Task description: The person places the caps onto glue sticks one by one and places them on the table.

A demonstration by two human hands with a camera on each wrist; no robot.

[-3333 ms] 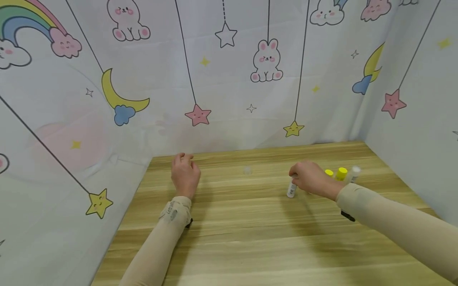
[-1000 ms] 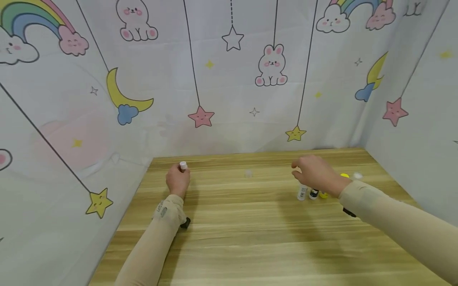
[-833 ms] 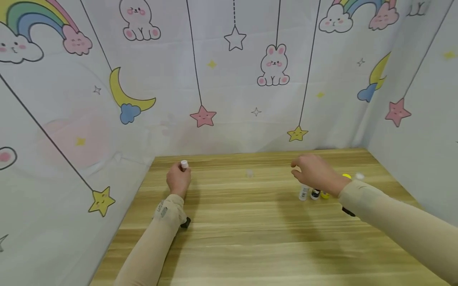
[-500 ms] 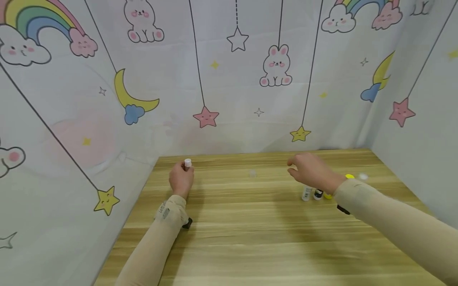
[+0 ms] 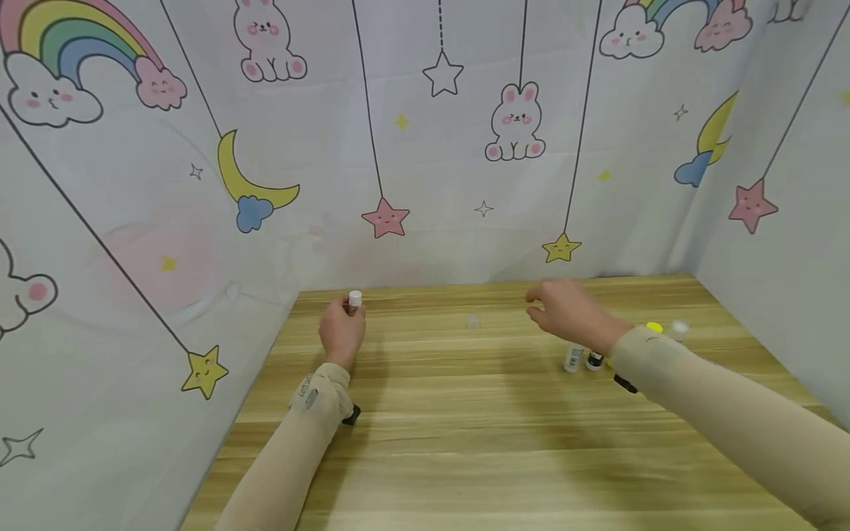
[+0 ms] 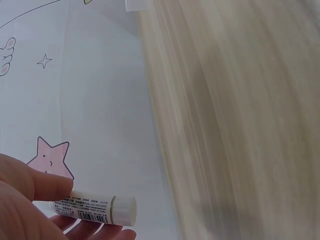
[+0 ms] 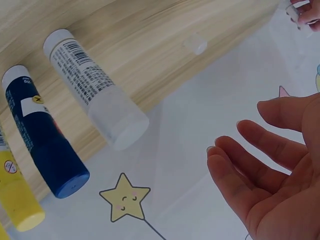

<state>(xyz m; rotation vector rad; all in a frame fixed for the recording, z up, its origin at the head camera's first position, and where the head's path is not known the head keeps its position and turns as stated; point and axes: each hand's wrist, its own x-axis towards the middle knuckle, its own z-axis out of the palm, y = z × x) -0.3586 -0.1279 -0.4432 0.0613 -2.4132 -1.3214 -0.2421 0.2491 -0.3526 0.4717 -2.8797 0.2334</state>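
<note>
My left hand (image 5: pixel 340 335) grips a small white glue stick (image 6: pixel 87 209) printed with fine text and a barcode, with thumb and fingers around it. Its white end (image 5: pixel 355 298) points up above the hand in the head view. My right hand (image 5: pixel 572 313) is raised over the table's right side, holding nothing, its fingers relaxed and slightly bent in the right wrist view. Close to it stand a white glue stick with a translucent cap (image 7: pixel 95 87), a dark blue glue stick (image 7: pixel 45 132) and a yellow glue stick (image 7: pixel 22 197). The right hand and forearm partly hide these in the head view.
A small translucent cap-like piece (image 5: pixel 473 321) lies near the table's back middle. Behind the right wrist are a yellow top (image 5: pixel 654 327) and a whitish top (image 5: pixel 679 330). Printed cloth walls (image 5: pixel 438 162) border the wooden table (image 5: pixel 451 435) at the back and sides.
My right hand has let go of the white glue stick, which stands on the table, and has moved slightly left. The glue stick in my left hand now shows above its fingers.
</note>
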